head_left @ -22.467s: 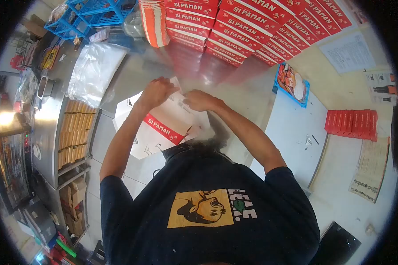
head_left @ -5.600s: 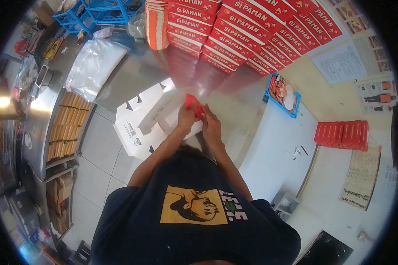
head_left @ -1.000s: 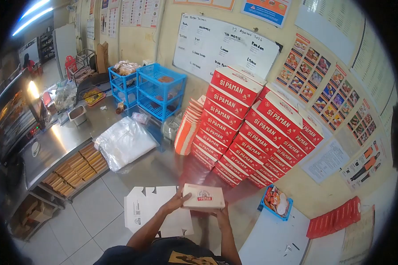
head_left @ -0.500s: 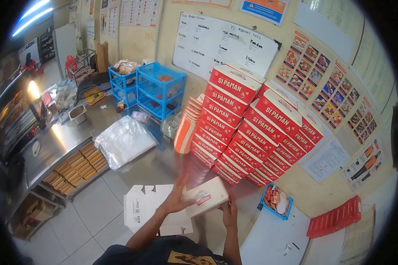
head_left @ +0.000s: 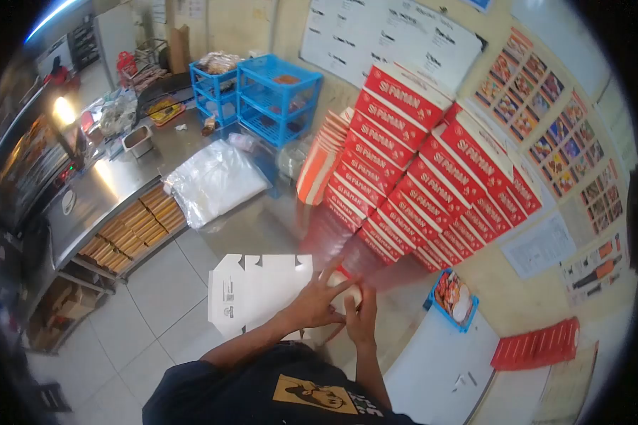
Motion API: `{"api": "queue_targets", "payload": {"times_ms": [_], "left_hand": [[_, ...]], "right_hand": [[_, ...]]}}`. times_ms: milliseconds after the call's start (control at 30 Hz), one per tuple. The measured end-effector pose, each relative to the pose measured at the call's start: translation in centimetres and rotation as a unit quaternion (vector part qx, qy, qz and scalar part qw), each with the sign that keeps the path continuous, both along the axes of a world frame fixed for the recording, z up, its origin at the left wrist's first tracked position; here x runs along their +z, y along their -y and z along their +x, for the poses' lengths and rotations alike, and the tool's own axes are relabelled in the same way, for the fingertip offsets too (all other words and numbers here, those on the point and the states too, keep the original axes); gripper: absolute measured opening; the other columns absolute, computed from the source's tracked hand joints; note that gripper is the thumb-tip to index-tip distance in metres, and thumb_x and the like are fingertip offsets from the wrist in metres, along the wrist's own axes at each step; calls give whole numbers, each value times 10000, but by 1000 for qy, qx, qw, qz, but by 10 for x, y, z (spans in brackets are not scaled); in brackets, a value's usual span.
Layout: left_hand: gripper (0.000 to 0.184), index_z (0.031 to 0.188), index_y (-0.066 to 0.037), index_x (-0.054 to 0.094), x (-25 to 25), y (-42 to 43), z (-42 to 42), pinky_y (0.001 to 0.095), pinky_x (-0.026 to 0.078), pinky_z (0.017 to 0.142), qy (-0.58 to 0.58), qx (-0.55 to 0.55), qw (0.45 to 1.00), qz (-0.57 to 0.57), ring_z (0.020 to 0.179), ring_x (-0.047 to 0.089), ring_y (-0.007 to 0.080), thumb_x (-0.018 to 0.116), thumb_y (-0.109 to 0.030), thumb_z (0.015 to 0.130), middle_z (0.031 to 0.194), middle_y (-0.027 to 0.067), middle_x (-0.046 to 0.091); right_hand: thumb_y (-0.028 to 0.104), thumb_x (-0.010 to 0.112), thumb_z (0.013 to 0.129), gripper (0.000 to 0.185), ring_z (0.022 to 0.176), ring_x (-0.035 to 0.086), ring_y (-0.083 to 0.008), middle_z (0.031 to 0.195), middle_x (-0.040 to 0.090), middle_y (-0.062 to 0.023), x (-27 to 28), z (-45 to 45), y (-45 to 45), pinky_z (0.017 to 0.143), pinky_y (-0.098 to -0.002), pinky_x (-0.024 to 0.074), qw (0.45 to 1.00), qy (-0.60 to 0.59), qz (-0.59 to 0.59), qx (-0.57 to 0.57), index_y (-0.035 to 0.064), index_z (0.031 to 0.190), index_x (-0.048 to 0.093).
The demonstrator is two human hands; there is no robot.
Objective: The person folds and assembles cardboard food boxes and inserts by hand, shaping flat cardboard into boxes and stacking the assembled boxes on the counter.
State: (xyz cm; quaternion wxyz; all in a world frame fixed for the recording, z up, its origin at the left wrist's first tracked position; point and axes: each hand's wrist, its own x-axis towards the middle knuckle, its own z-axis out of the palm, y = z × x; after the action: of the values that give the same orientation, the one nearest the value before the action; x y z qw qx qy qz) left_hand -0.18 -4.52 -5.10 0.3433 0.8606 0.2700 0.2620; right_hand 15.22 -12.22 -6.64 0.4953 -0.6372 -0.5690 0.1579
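Observation:
A small white carton box (head_left: 344, 292) with a little red showing is tilted up between my two hands, mostly hidden by the fingers. My left hand (head_left: 317, 301) reaches over its near side, fingers bent onto it. On the other side, my right hand (head_left: 361, 315) grips the box with its fingers against the edge. Left of the hands, a flat, unfolded white box blank (head_left: 266, 287) with notched flaps and small print lies on the steel table (head_left: 262, 237).
Tall stacks of red and white boxes (head_left: 383, 131) stand behind my hands, striped paper cups (head_left: 322, 159) beside them. Clear plastic bags (head_left: 216, 180) lie further left, near blue rack shelves (head_left: 276, 99). To the right are a blue basket of packets (head_left: 452, 301) and red folded cartons (head_left: 535, 345).
The box has turned from lying with its printed top facing up to standing on edge between my hands. My left hand has closed in towards the right one. The view has tilted down.

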Motion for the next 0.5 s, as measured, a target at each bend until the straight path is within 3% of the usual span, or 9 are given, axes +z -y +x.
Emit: {"api": "queue_targets", "payload": {"times_ms": [100, 133, 167, 200, 233, 333, 400, 433, 500], "left_hand": [[885, 1489, -105, 439, 13, 7, 3, 466, 400, 1127, 26, -19, 999, -28, 1386, 404, 433, 865, -199, 719, 1607, 264, 143], [956, 1521, -113, 381, 15, 6, -2, 475, 406, 1123, 68, -5, 991, -115, 1406, 379, 441, 881, -231, 715, 1616, 255, 118], [1029, 1553, -121, 324, 16, 3, -4, 485, 413, 1120, 105, 11, 974, -201, 1425, 354, 449, 897, -263, 711, 1626, 247, 93], [1055, 1548, -99, 332, 14, 6, 1, 435, 411, 1121, 136, 46, 965, -221, 1376, 457, 381, 915, -293, 691, 1583, 239, 276], [1055, 1548, -99, 332, 12, 4, 0, 435, 411, 1121, 129, 34, 967, -219, 1376, 457, 381, 915, -293, 691, 1583, 239, 276], [1078, 1535, -89, 359, 28, -16, -9, 406, 422, 1106, 77, -17, 973, -219, 1334, 517, 344, 934, -333, 656, 1478, 214, 469], [1077, 1515, -74, 392, 57, -30, -26, 407, 431, 1091, -15, -19, 979, -203, 1321, 533, 297, 947, -329, 628, 1395, 194, 561], [1077, 1515, -74, 392, 64, -32, -27, 407, 431, 1091, -17, -29, 980, -197, 1321, 533, 297, 947, -329, 628, 1395, 194, 561], [1059, 1493, -64, 420, 71, -33, -29, 398, 453, 1056, 27, -12, 992, -124, 1273, 560, 299, 950, -316, 612, 1396, 184, 553]], "right_hand": [[162, 646, 934, 450, 1008, 568, -231, 1133, 569, -134, 6, 11, -12, 889, -368, 474, 986, -73, 37, -146, -12, 1327, 512], [162, 646, 934, 450, 1008, 568, -231, 1133, 569, -134, 7, 19, -16, 889, -368, 474, 982, -76, 40, -167, -12, 1327, 512], [225, 653, 953, 449, 1028, 578, -208, 1156, 588, -116, 6, 28, -20, 903, -343, 473, 944, -221, 102, -223, -9, 1317, 533], [287, 659, 971, 458, 1049, 587, -185, 1178, 606, -99, 5, 34, -22, 917, -318, 471, 879, -359, 163, -268, -7, 1306, 553], [287, 659, 971, 458, 1049, 587, -185, 1178, 606, -99, 3, 38, -22, 917, -318, 471, 873, -362, 170, -279, -7, 1306, 553], [259, 711, 928, 480, 1010, 598, -153, 1155, 626, -98, 19, 55, -20, 886, -326, 497, 932, -274, 143, -188, -4, 1302, 566], [263, 739, 903, 543, 1059, 603, -156, 1193, 638, -103, 77, 74, -9, 948, -336, 482, 993, -53, -101, 4, 2, 1344, 559], [263, 739, 903, 543, 1059, 603, -156, 1193, 638, -103, 93, 78, -11, 948, -336, 482, 994, -54, -95, -6, 2, 1344, 559], [328, 721, 909, 537, 1105, 642, -270, 1295, 630, -161, 121, 84, -12, 933, -382, 492, 985, -3, -115, 126, 19, 1325, 578]]}}
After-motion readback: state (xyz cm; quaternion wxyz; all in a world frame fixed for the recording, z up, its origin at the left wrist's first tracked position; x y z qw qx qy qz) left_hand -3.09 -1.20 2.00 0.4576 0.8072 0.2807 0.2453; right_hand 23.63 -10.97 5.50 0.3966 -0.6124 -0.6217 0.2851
